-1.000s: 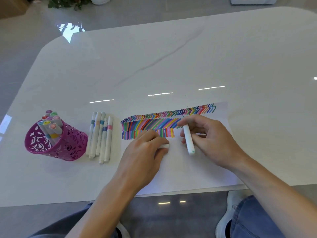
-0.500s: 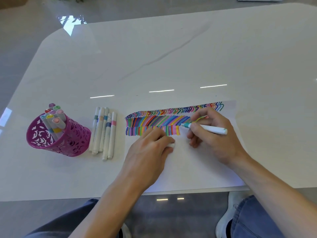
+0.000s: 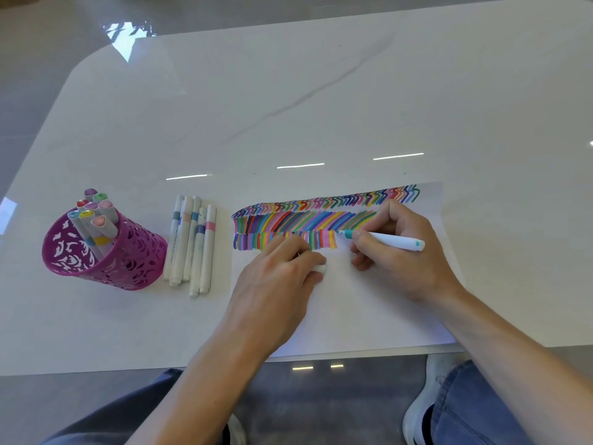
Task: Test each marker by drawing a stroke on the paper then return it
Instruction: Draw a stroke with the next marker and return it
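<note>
White glossy desk with grey veins, grey floor behind it. Paper lies at the desk's near edge, 6 o'clock of centre. Coloured strokes fill its 12 o'clock band: zigzags on top, slanted bars under them, short uprights lowest.

Right hand pinches the teal marker in a writing grip. Tip points to 9 o'clock, tail to 3. Tip sits at the right end of the lowest row; cannot tell whether it touches the paper.

Left hand rests on the paper at 8 o'clock of the tip, fingers curled round a small white cap, only its end showing.

Pink perforated cup stands at 9 o'clock of the paper, well apart, holding a bunch of markers, ends up. Five white markers lie side by side between cup and paper, running 12 to 6, just beside the paper's left edge.
</note>
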